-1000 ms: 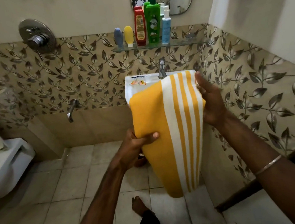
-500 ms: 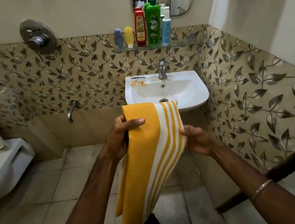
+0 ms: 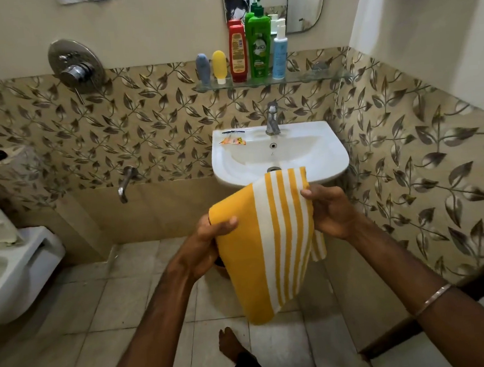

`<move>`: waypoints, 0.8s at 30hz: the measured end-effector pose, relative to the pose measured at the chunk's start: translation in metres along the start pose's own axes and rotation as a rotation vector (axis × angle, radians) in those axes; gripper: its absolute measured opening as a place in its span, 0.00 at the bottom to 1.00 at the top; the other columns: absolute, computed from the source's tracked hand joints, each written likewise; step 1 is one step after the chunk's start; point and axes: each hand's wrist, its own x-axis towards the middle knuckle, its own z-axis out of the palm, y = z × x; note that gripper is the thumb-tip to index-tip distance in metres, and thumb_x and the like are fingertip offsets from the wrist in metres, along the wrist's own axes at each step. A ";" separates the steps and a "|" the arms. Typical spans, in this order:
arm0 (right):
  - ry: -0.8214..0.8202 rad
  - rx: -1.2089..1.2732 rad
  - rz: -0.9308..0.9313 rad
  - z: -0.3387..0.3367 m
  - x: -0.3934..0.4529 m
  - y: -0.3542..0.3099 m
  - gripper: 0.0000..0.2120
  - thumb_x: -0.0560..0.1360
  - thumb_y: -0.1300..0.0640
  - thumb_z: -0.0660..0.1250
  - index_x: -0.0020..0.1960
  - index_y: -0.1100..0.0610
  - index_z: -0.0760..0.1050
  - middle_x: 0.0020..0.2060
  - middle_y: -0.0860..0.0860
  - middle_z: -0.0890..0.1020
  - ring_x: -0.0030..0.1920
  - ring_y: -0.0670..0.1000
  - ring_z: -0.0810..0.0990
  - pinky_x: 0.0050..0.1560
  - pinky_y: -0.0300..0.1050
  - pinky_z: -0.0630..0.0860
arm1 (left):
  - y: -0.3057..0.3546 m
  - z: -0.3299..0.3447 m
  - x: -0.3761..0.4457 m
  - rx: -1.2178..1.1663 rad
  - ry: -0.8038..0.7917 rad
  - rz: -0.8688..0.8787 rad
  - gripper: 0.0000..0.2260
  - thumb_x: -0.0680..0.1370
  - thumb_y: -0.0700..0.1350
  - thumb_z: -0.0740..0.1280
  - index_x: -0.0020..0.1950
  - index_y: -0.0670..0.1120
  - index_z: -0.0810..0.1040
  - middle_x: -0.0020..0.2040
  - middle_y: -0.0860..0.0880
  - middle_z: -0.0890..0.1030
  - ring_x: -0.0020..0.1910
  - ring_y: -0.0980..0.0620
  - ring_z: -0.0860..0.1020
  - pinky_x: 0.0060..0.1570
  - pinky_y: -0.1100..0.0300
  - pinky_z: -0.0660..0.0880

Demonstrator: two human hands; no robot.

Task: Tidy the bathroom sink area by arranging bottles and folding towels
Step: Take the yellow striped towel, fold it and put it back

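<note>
A folded yellow towel with white stripes (image 3: 271,239) hangs in front of the white sink (image 3: 331,159), below its front rim. My left hand (image 3: 208,244) pinches the towel's upper left corner, thumb on top. My right hand (image 3: 328,211) grips its upper right edge. On the glass shelf (image 3: 307,76) above the sink stand several bottles in a row: a grey tube (image 3: 203,67), a yellow tube (image 3: 219,66), a red bottle (image 3: 237,53), a green pump bottle (image 3: 259,45) and a blue spray bottle (image 3: 279,53).
A tap (image 3: 272,120) stands at the back of the sink; small sachets (image 3: 233,140) lie on its left rim. A toilet (image 3: 12,259) is at the left, a wall tap (image 3: 125,184) and shower mixer (image 3: 75,66) on the tiled wall. My bare foot (image 3: 230,343) is on the floor tiles.
The towel came down from in front of the sink and was folded shorter. My right hand dropped from the towel's top and now grips its upper right edge, level with my left.
</note>
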 end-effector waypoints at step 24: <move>0.464 -0.919 -0.179 -0.002 -0.028 -0.042 0.36 0.65 0.69 0.78 0.69 0.51 0.74 0.66 0.51 0.73 0.66 0.54 0.72 0.59 0.48 0.77 | 0.024 0.072 0.059 0.332 0.607 0.205 0.33 0.66 0.40 0.81 0.67 0.44 0.69 0.60 0.48 0.76 0.57 0.48 0.77 0.54 0.54 0.75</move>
